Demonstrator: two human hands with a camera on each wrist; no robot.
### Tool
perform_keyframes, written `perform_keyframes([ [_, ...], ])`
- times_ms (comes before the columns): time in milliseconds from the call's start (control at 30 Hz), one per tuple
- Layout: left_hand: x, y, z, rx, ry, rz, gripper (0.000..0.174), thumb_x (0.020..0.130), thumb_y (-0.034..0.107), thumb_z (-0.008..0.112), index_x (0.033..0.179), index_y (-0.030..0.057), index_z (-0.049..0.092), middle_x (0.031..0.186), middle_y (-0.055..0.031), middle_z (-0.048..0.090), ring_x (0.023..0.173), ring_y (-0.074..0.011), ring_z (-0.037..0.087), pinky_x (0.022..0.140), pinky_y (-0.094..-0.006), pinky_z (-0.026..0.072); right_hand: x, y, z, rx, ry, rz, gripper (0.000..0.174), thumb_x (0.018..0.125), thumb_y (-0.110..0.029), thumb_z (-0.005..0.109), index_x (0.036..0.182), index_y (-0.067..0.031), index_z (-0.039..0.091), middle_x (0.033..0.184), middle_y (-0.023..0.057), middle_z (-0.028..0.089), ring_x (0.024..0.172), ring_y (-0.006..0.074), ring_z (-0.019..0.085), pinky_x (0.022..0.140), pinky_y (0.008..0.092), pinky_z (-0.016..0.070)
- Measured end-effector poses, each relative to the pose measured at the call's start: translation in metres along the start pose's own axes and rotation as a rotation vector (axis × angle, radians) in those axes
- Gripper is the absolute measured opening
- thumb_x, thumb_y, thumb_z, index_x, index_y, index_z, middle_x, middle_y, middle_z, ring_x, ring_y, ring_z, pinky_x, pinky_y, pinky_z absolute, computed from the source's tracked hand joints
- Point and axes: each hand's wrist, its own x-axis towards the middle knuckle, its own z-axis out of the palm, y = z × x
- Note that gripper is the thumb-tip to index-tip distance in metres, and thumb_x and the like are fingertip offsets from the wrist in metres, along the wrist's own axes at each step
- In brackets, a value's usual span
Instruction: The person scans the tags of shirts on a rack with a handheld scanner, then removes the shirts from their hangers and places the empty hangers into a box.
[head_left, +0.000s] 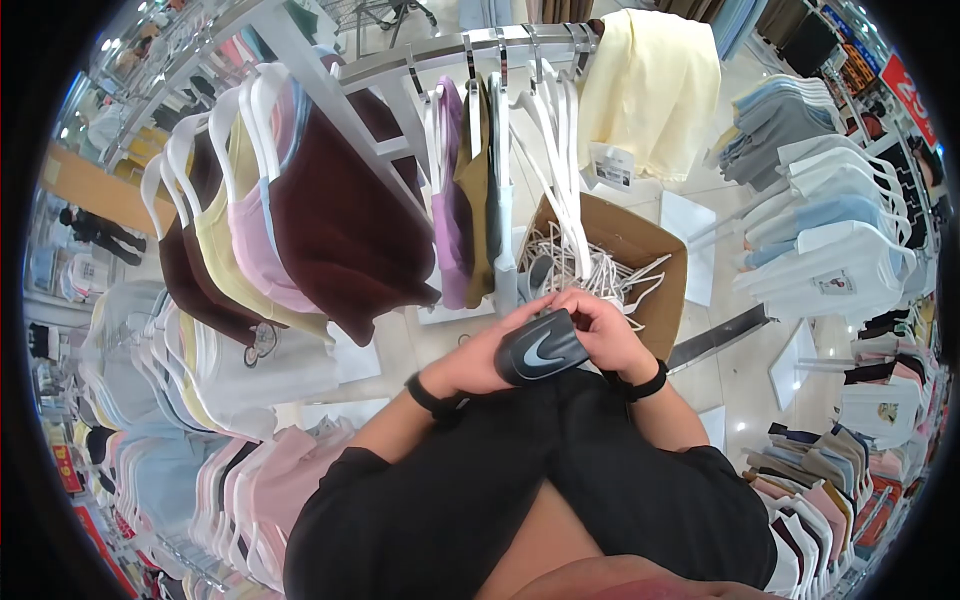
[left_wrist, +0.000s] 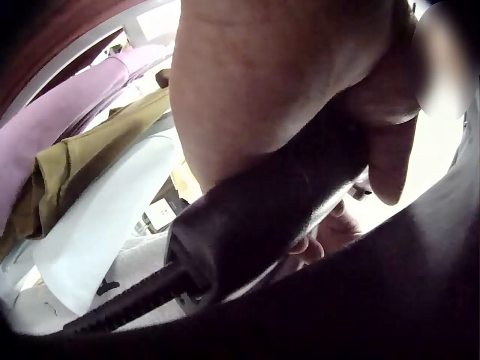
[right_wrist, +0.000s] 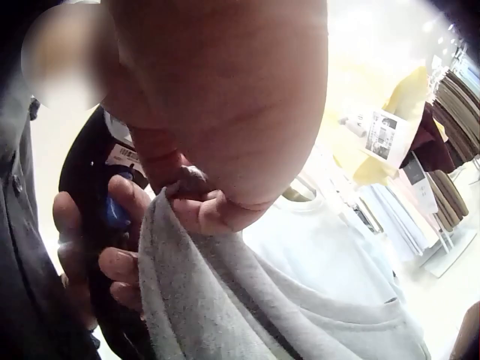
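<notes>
My left hand [head_left: 487, 356] is wrapped round a black, smooth-shelled handheld object [head_left: 541, 347] with a pale swoosh mark. In the left wrist view a ribbed black strip [left_wrist: 135, 300] shows beside its lower end, and in the right wrist view a barcode sticker [right_wrist: 122, 156] and a blue patch lie on its dark side. My right hand [head_left: 606, 334], close beside it, pinches a fold of a light grey garment [right_wrist: 180, 285] between thumb and fingers. The garment hangs down from this pinch, and its neckline edge spreads below. Left-hand fingertips [right_wrist: 120, 266] lie next to the cloth.
A cardboard box [head_left: 655, 240] full of white hangers stands just ahead. Over it a curved metal rail [head_left: 470, 45] carries purple, olive and pale garments, with a cream garment [head_left: 650, 90] at its right. Racks of shirts [head_left: 250, 200] line the left; more racks [head_left: 830, 240] stand at right.
</notes>
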Motion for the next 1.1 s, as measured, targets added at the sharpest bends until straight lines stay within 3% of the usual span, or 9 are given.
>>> perform_keyframes([
  [267,0.004,0.010,-0.001,0.080,-0.142,-0.028,0.080,0.085,0.010,0.083,0.155,0.0006,0.045,0.145,-0.0103,0.060,0.130,-0.0174,0.058,0.112,-0.0324,0.0425,-0.024,-0.058,0.005,0.115,0.037,-0.085,0.018,0.093,0.010,0.066,0.101,-0.0048,0.060,0.115,0.0069,0.055,0.097,0.0103,0.055,0.083,0.0240,0.0477],
  [433,0.000,0.016,0.003,-0.060,-0.017,-0.023,0.079,0.081,0.007,0.086,0.151,-0.0006,0.049,0.139,-0.0096,0.065,0.125,-0.0169,0.061,0.110,-0.0329,0.0450,-0.027,-0.063,0.006,0.264,0.186,-0.084,0.017,0.089,-0.002,0.075,0.097,-0.0081,0.062,0.129,0.0127,0.055,0.109,0.0151,0.057,0.094,0.0302,0.0477],
  [533,-0.005,0.032,0.003,-0.083,0.056,0.001,0.082,0.078,0.004,0.088,0.151,-0.0009,0.049,0.140,-0.0098,0.065,0.127,-0.0171,0.061,0.111,-0.0350,0.0453,-0.031,-0.056,-0.012,0.014,0.028,-0.213,0.012,0.090,-0.002,0.075,0.093,-0.0076,0.065,0.145,0.0157,0.051,0.128,0.0208,0.055,0.107,0.0403,0.0435],
  [567,-0.007,0.039,0.004,-0.117,0.073,0.002,0.079,0.080,0.004,0.086,0.150,-0.0007,0.050,0.139,-0.0097,0.066,0.126,-0.0164,0.061,0.111,-0.0347,0.0456,-0.035,-0.046,-0.025,-0.030,-0.083,-0.179,0.010,0.087,-0.008,0.080,0.092,-0.0084,0.071,0.159,0.0192,0.043,0.144,0.0310,0.045,0.117,0.0492,0.0346],
  [667,-0.011,0.044,0.005,-0.093,0.065,0.027,0.084,0.078,0.006,0.088,0.152,-0.0006,0.048,0.143,-0.0107,0.064,0.128,-0.0177,0.060,0.112,-0.0356,0.0444,-0.040,-0.036,-0.025,-0.290,-0.252,-0.177,0.016,0.085,-0.013,0.084,0.099,-0.0082,0.076,0.162,0.0199,0.040,0.148,0.0373,0.040,0.120,0.0510,0.0310],
  [700,-0.010,0.044,0.005,-0.065,0.045,0.055,0.088,0.076,0.005,0.090,0.153,-0.0004,0.047,0.143,-0.0109,0.064,0.129,-0.0194,0.060,0.113,-0.0367,0.0444,-0.040,-0.031,-0.022,-0.514,-0.301,-0.205,0.034,0.084,-0.016,0.085,0.115,-0.0089,0.076,0.164,0.0193,0.039,0.151,0.0428,0.034,0.123,0.0526,0.0279],
  [800,-0.013,0.022,0.003,0.027,0.001,0.085,0.090,0.075,0.008,0.091,0.152,-0.0019,0.047,0.145,-0.0135,0.062,0.132,-0.0234,0.059,0.115,-0.0377,0.0422,-0.039,-0.026,-0.006,-0.451,-0.309,-0.106,0.042,0.084,-0.014,0.084,0.124,-0.0089,0.073,0.162,0.0188,0.041,0.149,0.0427,0.035,0.123,0.0518,0.0280],
  [867,-0.010,0.025,0.003,0.106,-0.034,0.116,0.087,0.077,0.015,0.087,0.152,-0.0025,0.047,0.149,-0.0167,0.057,0.137,-0.0272,0.056,0.118,-0.0385,0.0385,-0.040,-0.018,-0.008,-0.502,-0.264,-0.123,0.044,0.084,-0.013,0.084,0.126,-0.0068,0.070,0.145,0.0187,0.055,0.135,0.0407,0.051,0.114,0.0476,0.0397],
  [1100,-0.008,0.033,-0.002,0.080,0.018,0.108,0.082,0.084,0.010,0.082,0.154,-0.0029,0.044,0.156,-0.0127,0.051,0.138,-0.0197,0.053,0.117,-0.0343,0.0387,-0.050,-0.035,-0.023,-0.721,0.110,-0.227,0.033,0.082,-0.009,0.084,0.113,-0.0050,0.073,0.114,0.0177,0.069,0.105,0.0366,0.067,0.091,0.0418,0.0541],
])
